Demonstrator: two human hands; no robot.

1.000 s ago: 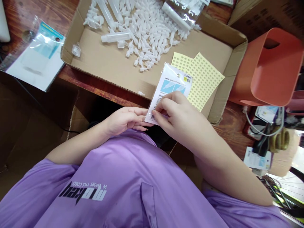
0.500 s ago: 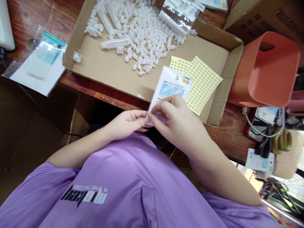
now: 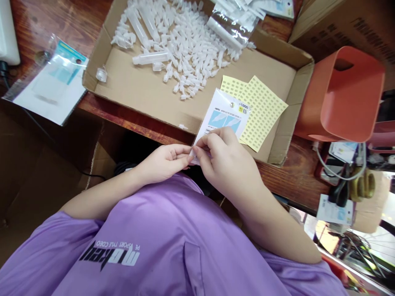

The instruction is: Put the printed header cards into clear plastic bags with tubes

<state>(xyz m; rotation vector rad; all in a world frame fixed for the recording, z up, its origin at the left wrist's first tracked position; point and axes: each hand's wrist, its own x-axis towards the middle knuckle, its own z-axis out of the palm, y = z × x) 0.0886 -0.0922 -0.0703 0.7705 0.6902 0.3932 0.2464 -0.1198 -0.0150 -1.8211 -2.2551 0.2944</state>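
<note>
A flat plastic packet with a printed white card (image 3: 224, 117) is held between both hands, just over the near wall of a cardboard tray (image 3: 138, 92). My left hand (image 3: 166, 162) pinches its lower left corner with the thumb on top. Across the lower part of the packet, my right hand (image 3: 225, 158) has its thumb and fingers closed on the edge and hides some of the print. Beyond the packet lie two yellow sticker sheets (image 3: 265, 109). Small translucent nozzle tips (image 3: 197, 45) are heaped in the tray, with several clear tubes (image 3: 151, 56) among them.
Clear bags (image 3: 233, 24) lie on the heap at the back. At the right stands an orange-red bin (image 3: 348, 98) beside a large carton (image 3: 339, 24). A packaged card (image 3: 49, 88) rests on the left of the wooden table (image 3: 61, 20). Black-handled scissors (image 3: 339, 193) hang near the right edge.
My right hand and forearm have shifted slightly left and down along the packet's edge. Both hands still grip the packet. The view has moved a little.
</note>
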